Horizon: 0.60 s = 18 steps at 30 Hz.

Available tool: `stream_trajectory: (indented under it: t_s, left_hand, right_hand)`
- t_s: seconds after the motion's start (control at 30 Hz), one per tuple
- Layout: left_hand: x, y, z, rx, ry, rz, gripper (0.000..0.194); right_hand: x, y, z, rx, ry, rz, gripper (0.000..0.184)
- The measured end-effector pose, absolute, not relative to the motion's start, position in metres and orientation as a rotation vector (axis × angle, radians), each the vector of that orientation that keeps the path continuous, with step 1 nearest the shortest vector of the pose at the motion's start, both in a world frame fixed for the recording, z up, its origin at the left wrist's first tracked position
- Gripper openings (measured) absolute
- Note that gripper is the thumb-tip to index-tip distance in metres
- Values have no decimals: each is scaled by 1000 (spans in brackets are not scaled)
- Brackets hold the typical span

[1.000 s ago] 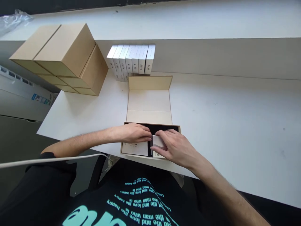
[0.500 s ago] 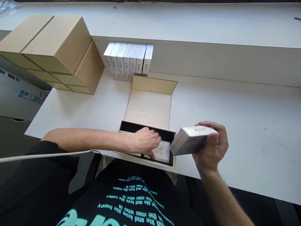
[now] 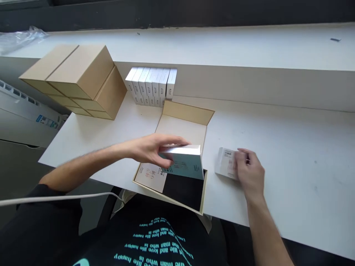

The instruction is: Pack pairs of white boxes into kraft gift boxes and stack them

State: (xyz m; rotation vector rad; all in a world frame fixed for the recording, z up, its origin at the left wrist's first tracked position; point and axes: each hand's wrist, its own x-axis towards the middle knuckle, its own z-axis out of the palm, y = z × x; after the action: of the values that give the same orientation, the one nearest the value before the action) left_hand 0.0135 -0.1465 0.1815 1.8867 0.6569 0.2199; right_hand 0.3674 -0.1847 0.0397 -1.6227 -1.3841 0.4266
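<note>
My left hand (image 3: 155, 147) grips a small white carton (image 3: 184, 164) by its left end, thumb on the near side, fingers on the far side. The carton is tilted above the open beige gift box (image 3: 204, 192). A white carton (image 3: 151, 177) lies in the left compartment; the black right compartment (image 3: 184, 190) shows bare. Over on the table to the right, my right hand (image 3: 249, 168) is closed on the right end of another white carton (image 3: 227, 162), which looks laid down on the tabletop and is a little blurred.
Two rows of white cartons (image 3: 151, 85) stand stacked behind the gift box, against the ledge (image 3: 222, 48). Several closed beige boxes (image 3: 80, 81) are piled at the left table edge. A white cable (image 3: 69, 197) runs across my left side. Clear plastic (image 3: 24, 38) lies on the ledge.
My left hand has lifted a carton out of the gift box's right compartment. My right hand has lowered its carton from the air towards the table. The camera view has shifted.
</note>
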Motion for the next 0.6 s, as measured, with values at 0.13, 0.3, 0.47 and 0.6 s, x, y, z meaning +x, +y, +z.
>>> stream_trajectory:
  t_s: [0.13,0.3,0.47,0.6]
  left_hand:
    - [3,-145,196,1918,687,271,71]
    - [17,-162,200,1981,755,474,93]
    - [18,-180,197,1851,700,849,81]
    - [11,-188,189,1783,585,893,37]
  right_hand:
    - [336,-198,77,-1556,-1534,227,57]
    - [271,-225,132,-1130,-1916,844,63]
    - [240,-236,127,-1049,-1650,1104,33]
    - [237,-238,122,-980,-1584,1029,29]
